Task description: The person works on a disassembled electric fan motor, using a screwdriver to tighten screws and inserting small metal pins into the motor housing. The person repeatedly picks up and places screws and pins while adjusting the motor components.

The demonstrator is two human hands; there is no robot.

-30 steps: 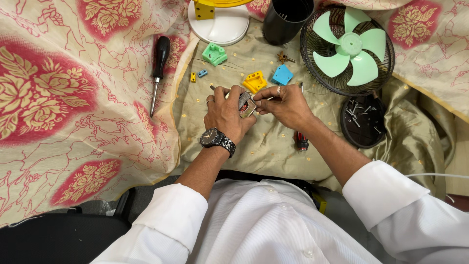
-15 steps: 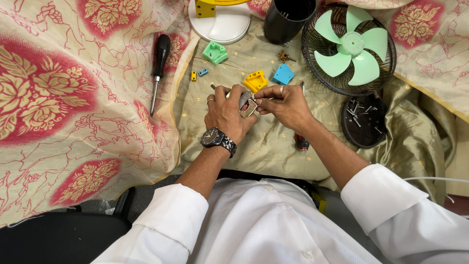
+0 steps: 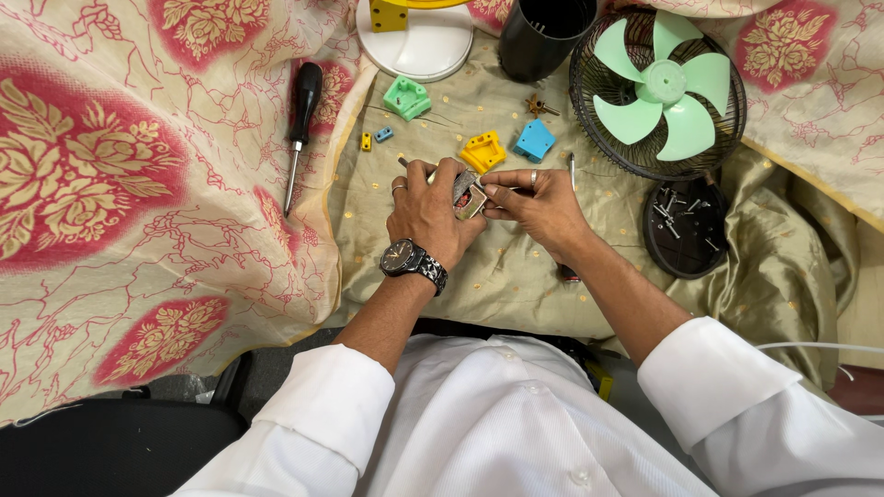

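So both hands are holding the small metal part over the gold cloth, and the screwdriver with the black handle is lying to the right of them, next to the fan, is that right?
Not quite. In the head view the screwdriver lies to the left of the hands, on the flowered cloth, away from the fan. The rest holds: the left hand and right hand hold the small metal part over the gold cloth.

left hand (image 3: 428,213): fingers curled, wrist bent | right hand (image 3: 534,204): fingertips pinched, meeting left

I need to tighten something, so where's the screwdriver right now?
In the head view, the black-handled screwdriver lies untouched on the floral cloth, beyond the left hand on its left, near the green plastic part.
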